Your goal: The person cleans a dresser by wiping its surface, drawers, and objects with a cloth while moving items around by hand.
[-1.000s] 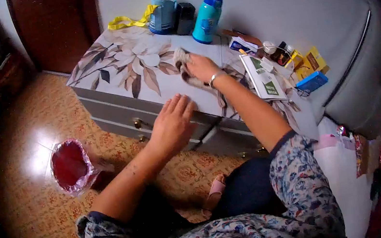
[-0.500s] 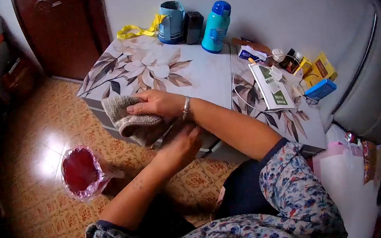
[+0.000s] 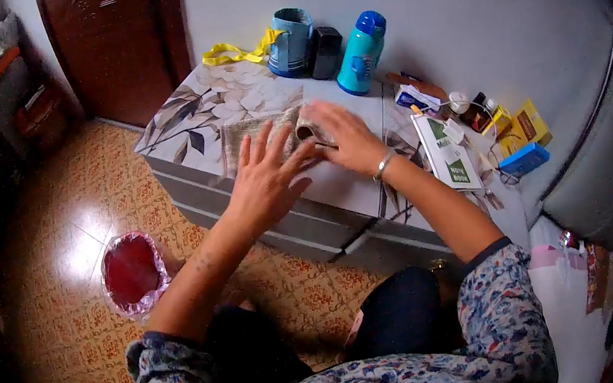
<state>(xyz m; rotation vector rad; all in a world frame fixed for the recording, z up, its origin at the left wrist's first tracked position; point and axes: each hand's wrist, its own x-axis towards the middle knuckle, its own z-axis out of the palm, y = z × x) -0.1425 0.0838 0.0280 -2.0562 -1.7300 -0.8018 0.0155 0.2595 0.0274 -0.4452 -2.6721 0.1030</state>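
Observation:
A beige-grey knitted cloth item [image 3: 237,140] lies on the flower-patterned cabinet top [image 3: 192,102], near its front edge. Over its front part is my left hand [image 3: 265,175], fingers spread. My right hand [image 3: 342,135], with a silver bangle at the wrist, is at the item's right end, where a rolled part with a dark opening shows. The right fingers are stretched out and somewhat blurred. Both hands partly hide the item.
Behind stand a light-blue holder [image 3: 291,45] with a yellow strap, a black box [image 3: 326,52] and a turquoise bottle [image 3: 362,54]. A notebook [image 3: 444,152] and small boxes lie right. A lined bin [image 3: 132,272] stands on the floor.
The knitted item has gone from my hands above the cabinet's front edge onto its top. My left hand has moved up and spread; my right hand has moved right and let go.

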